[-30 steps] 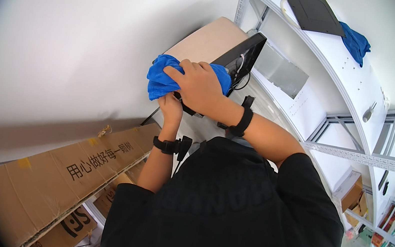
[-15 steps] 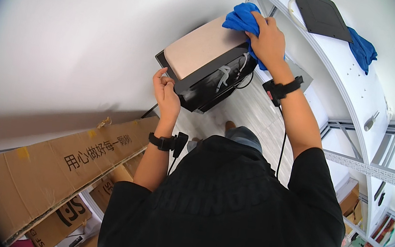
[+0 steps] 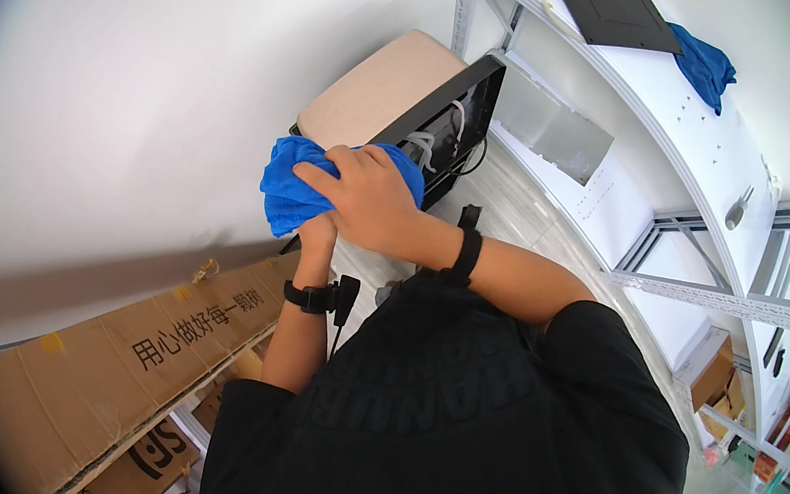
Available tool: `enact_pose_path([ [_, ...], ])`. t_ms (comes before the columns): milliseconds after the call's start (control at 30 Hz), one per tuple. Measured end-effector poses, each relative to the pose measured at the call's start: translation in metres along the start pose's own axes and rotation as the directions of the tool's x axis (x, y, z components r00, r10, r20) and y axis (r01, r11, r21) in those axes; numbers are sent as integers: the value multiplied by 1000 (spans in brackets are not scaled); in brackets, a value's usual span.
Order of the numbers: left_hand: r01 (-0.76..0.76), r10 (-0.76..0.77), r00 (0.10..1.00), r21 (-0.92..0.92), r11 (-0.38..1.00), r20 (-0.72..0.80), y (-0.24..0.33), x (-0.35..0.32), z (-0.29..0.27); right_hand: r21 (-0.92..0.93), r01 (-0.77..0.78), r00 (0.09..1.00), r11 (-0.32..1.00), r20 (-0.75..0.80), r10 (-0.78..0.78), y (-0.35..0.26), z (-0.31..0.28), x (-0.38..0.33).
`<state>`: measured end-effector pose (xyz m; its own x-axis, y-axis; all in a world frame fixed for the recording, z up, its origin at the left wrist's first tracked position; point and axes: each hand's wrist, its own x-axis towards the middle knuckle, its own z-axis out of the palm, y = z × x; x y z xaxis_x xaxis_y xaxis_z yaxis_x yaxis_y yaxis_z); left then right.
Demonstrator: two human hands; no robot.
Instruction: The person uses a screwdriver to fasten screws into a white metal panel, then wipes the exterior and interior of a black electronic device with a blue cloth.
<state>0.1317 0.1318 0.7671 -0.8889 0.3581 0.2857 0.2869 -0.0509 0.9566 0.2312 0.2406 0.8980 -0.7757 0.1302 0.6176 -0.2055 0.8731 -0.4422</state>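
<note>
Wall (image 3: pixel 158 62), matte and white, fills our view from nine round to eleven o'clock. Our black shirt (image 3: pixel 462 418) spreads toward five o'clock, soft and creased, its tone-on-tone lettering hard to read. White shelving (image 3: pixel 661 153) with perforated grey metal edging, bowed by the lens, sweeps from one to four o'clock. At eight o'clock we see a long brown cardboard carton (image 3: pixel 97 357), its creased face printed with a row of black characters and dotted with yellow tape. At twelve o'clock stands a black casing (image 3: pixel 460 74), smooth and angular, its long axis running from seven to one o'clock; its open side faces four o'clock and shows pale cables (image 3: pixel 424 145). Beside its black rim we see a smooth beige panel (image 3: pixel 378 83), round-cornered and oblong, lying along the same axis. Our bright blue cloth (image 3: pixel 287 186), plush and bunched, sits at ten o'clock against the casing's near end, its longer way running from nine to three. Our right hand (image 3: pixel 371 198) grasps it from above, fingers bent over the folds, thumb pointing toward ten o'clock. Our left hand (image 3: pixel 320 229) is mostly hidden beneath; we cannot tell its grip. Black wristbands (image 3: pixel 310 298) circle both wrists.
</note>
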Motion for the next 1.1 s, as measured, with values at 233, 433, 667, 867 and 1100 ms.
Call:
enact_pose_path([
  [233, 67, -69, 995, -20, 998, -68, 44, 6, 11, -206, -143, 990, 968, -45, 137, 83, -56, -3],
  [433, 103, -99, 989, 33, 994, -108, 56, 1, 16, -58, -343, 893, 937, -331, 307, 147, -114, -20],
  [667, 16, 19, 994, 319, 948, -105, 74, 12, 16, 135, -102, 984, 986, 160, 80, 118, -77, -95],
  [867, -24, 31, 1000, 541, 841, -3, 113, 22, 45, 112, 100, 978, 989, 170, -118, 90, -28, -65],
  [1100, 161, -67, 979, 532, 831, -192, 104, 20, 51, -39, 100, 971, 994, 224, -89, 105, -6, -60],
])
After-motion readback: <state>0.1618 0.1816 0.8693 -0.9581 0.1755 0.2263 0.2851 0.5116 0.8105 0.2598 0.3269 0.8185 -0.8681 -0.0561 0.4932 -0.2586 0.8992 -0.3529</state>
